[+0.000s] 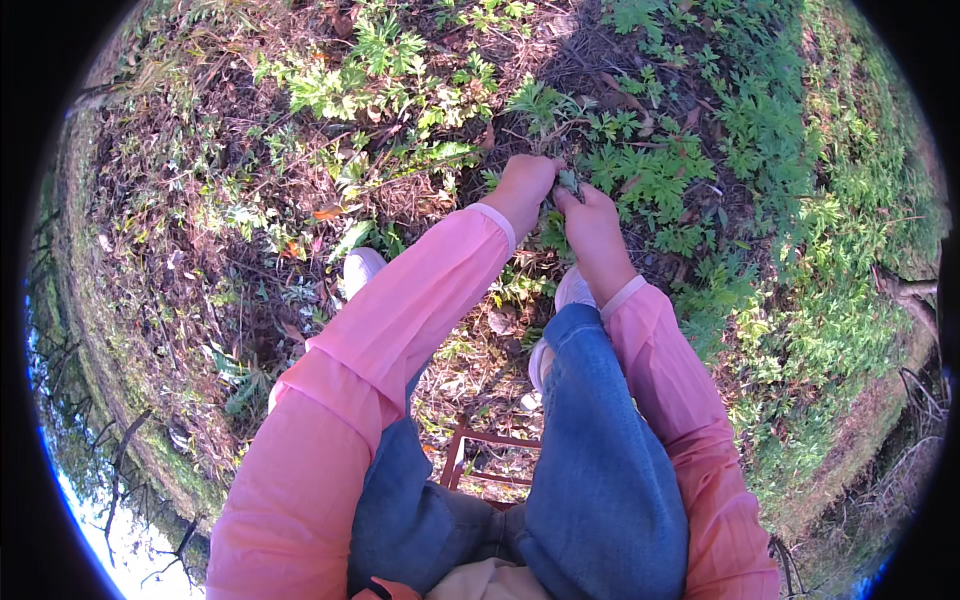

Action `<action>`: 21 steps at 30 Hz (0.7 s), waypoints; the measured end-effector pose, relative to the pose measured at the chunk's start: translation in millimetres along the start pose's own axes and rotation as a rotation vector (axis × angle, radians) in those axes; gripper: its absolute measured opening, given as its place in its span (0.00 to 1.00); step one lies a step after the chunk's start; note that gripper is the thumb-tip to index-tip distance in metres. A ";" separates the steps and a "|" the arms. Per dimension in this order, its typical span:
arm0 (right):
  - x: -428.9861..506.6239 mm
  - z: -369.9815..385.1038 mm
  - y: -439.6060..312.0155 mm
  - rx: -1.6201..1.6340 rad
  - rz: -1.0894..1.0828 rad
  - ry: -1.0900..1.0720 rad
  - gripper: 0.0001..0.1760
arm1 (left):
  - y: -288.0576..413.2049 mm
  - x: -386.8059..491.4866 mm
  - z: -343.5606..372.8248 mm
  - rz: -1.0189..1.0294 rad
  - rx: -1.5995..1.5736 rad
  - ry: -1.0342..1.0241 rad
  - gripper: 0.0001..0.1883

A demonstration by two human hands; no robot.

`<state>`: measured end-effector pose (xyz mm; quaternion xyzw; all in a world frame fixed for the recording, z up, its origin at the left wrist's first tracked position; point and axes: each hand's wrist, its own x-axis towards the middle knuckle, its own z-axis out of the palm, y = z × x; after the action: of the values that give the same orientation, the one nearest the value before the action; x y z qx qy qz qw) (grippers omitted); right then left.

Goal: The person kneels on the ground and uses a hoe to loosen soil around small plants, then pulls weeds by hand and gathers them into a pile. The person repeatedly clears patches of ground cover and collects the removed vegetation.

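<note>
Both hands meet low over the weedy ground, just beyond my shoes. My left hand is curled with its fingertips at a small green leafy sprig. On the other side, my right hand pinches the same sprig between thumb and fingers. The backs of the hands partly hide the sprig and its stem. Right beside my right hand grows a patch of low plants with deeply cut leaves. Another leafy clump stands just beyond my left hand.
I sit on a low stool with a reddish-brown frame, knees apart. A light shoe shows at left, another at right. Dry stems and brown leaves cover the ground between plants. A cut branch lies at far right.
</note>
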<state>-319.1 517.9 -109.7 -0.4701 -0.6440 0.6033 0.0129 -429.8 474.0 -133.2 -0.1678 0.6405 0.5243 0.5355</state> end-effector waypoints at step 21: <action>-92.6 0.0 -59.6 0.298 0.041 -0.181 0.12 | 24.7 -118.9 -13.9 0.014 -0.032 -0.019 0.04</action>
<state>-302.6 470.6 -11.7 -0.4197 -0.5364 0.7321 0.0121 -412.0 430.8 -20.3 -0.1671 0.6278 0.5399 0.5352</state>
